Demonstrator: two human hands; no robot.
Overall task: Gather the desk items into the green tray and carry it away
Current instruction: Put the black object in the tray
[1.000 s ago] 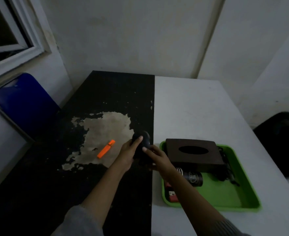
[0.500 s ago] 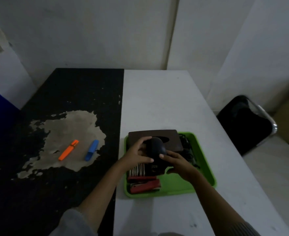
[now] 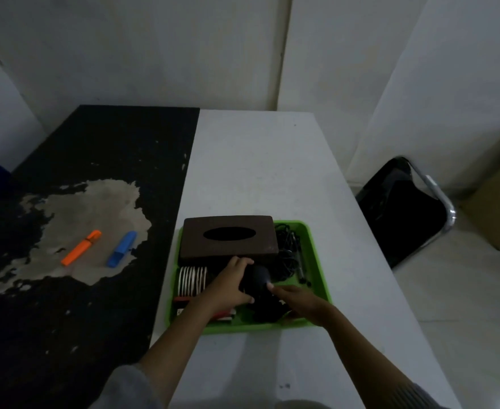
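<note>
Green tray [image 3: 257, 327]; rectangular, smooth plastic

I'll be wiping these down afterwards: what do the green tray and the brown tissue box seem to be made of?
Green tray: probably moulded plastic; uniform bright colour, rounded raised rim, slight sheen. Brown tissue box: matte, evenly dark top with a clean oval slot; wood or leatherette perhaps, the dim light leaves it open.
</note>
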